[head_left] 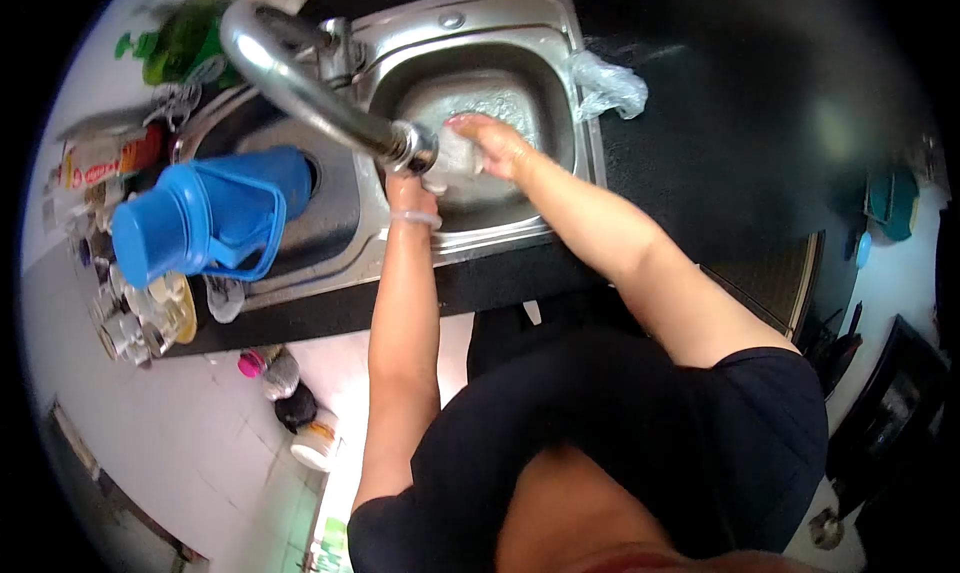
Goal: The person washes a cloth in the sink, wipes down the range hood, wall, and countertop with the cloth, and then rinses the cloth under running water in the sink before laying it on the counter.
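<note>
Over the right basin of a steel sink (556, 73), my right hand (492, 145) has its fingers round one side of a pale, translucent object (458, 155), too blurred to name. My left hand (408, 191), with a pale band at the wrist, reaches in at the basin's near left side, close to the same object. The curved steel faucet (330, 121) hides most of its fingers. Water shows on the basin floor beyond my hands.
A blue jug (235, 213) lies across the left basin. A crumpled clear plastic bag (610, 85) sits at the sink's right edge on the black counter (690, 143). Green bottles (185, 43) and glassware (140, 318) stand at the left.
</note>
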Available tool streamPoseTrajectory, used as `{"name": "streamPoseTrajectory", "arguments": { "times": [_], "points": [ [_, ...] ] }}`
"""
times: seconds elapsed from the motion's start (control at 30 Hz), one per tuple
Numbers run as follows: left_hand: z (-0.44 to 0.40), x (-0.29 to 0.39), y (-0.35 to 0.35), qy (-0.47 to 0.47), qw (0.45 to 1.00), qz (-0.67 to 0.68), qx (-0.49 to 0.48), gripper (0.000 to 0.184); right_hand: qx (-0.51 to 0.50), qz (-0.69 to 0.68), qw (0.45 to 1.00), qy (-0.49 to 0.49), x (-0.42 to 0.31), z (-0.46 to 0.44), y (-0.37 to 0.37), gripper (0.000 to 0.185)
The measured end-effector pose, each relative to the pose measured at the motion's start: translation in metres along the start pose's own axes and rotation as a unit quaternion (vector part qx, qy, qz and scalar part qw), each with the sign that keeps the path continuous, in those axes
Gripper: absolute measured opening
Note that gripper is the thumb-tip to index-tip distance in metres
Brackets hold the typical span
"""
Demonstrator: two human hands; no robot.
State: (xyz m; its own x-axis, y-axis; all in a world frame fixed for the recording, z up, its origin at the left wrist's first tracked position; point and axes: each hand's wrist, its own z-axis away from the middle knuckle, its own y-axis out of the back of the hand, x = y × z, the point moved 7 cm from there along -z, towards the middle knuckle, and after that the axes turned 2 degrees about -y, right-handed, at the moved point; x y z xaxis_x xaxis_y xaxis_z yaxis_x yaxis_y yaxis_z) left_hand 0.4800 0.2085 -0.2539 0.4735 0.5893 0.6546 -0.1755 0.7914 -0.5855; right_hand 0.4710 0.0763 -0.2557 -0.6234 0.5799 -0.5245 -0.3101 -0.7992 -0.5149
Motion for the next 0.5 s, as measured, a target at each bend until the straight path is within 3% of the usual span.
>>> {"name": "streamPoseTrajectory", "arguments": {
  "times": [0.03, 0.07, 0.1, 0.17, 0.2, 0.27, 0.37, 0.5],
  "points": [
    [0.031, 0.004, -0.016, 0.167, 0.980, 0.005, 0.112, 0.039, -0.010, 0.073, 0.997, 0.018, -0.007, 0.010, -0.011, 0.020],
    [0.032, -0.004, -0.024, 0.192, 0.978, 0.056, 0.065, 0.055, -0.018, 0.144, 0.989, 0.033, -0.010, 0.022, -0.022, 0.020],
    [0.026, -0.012, -0.020, 0.193, 0.972, 0.120, 0.056, 0.056, -0.025, 0.261, 0.959, 0.105, -0.007, 0.027, -0.036, 0.020],
    [0.004, -0.034, 0.010, 0.179, 0.967, 0.182, 0.013, 0.051, 0.000, 0.518, 0.833, 0.196, -0.023, 0.068, -0.073, 0.021],
    [0.022, -0.026, -0.019, 0.199, 0.959, 0.170, -0.109, 0.043, 0.031, 0.646, 0.734, 0.208, -0.038, 0.101, -0.098, 0.020],
    [0.037, -0.023, -0.035, 0.180, 0.972, 0.122, -0.086, 0.043, 0.081, 0.585, 0.710, 0.384, -0.032, 0.133, -0.106, 0.020],
    [0.052, -0.023, -0.046, 0.154, 0.985, 0.068, -0.024, 0.042, 0.042, 0.599, 0.699, 0.389, -0.026, 0.132, -0.114, 0.021],
    [0.045, -0.028, -0.058, 0.141, 0.987, 0.068, -0.041, 0.041, 0.068, 0.641, 0.658, 0.388, -0.036, 0.114, -0.110, 0.030]
  ]
}}
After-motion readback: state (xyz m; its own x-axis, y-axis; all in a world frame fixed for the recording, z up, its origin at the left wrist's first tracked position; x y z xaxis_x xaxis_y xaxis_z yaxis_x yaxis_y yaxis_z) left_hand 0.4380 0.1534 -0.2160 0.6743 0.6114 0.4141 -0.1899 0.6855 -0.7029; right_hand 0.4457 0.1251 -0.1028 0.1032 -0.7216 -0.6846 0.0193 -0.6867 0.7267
